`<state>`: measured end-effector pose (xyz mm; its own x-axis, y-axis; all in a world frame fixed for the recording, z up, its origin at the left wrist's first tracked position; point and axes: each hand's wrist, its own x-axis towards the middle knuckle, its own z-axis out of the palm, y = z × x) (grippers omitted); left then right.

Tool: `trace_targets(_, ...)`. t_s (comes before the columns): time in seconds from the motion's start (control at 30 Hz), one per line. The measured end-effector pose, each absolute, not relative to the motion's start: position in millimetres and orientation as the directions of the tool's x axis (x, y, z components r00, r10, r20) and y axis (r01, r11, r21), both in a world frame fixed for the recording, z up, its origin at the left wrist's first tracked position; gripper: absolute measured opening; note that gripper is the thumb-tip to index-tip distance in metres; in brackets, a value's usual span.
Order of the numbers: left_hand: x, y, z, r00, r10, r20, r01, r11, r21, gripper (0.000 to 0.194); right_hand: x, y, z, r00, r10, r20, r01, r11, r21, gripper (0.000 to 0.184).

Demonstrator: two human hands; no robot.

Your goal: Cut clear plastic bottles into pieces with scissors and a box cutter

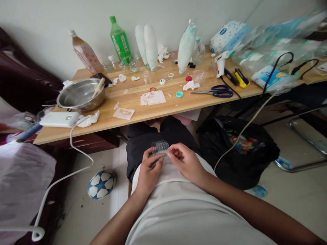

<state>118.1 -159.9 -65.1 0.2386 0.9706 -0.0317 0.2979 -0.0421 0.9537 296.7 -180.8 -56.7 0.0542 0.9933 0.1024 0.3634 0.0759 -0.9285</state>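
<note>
Over my lap, below the table's front edge, I hold a short ribbed piece of clear plastic bottle. My left hand is closed on its left and lower side. At its right end, the thumb and fingertips of my right hand are pinched together on the rim. Whether something small and thin is also in that pinch, I cannot tell. On the table ahead lie dark-handled scissors, a teal cap ring and torn white paper.
A steel bowl and a white power strip sit at the table's left. Wrapped bottles stand behind. A glue gun, utility knives and plastic bottles lie right. A black bag and a ball are on the floor.
</note>
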Motion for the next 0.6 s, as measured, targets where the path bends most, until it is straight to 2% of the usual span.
trace_targets(0.33,118.1,-161.4,-66.1,0.229,0.973,-0.02,0.335,-0.059,0.94,0.022,296.6,-177.8,-55.3,0.077,0.993,0.091,0.349,0.059,-0.935,0.011)
trace_targets(0.6,119.3,-161.7,-63.3,0.219,0.974,-0.065,0.342,-0.014,0.939,0.023,301.5,-177.3,-57.7,0.124,0.992,0.019,0.3,-0.019,-0.954,0.015)
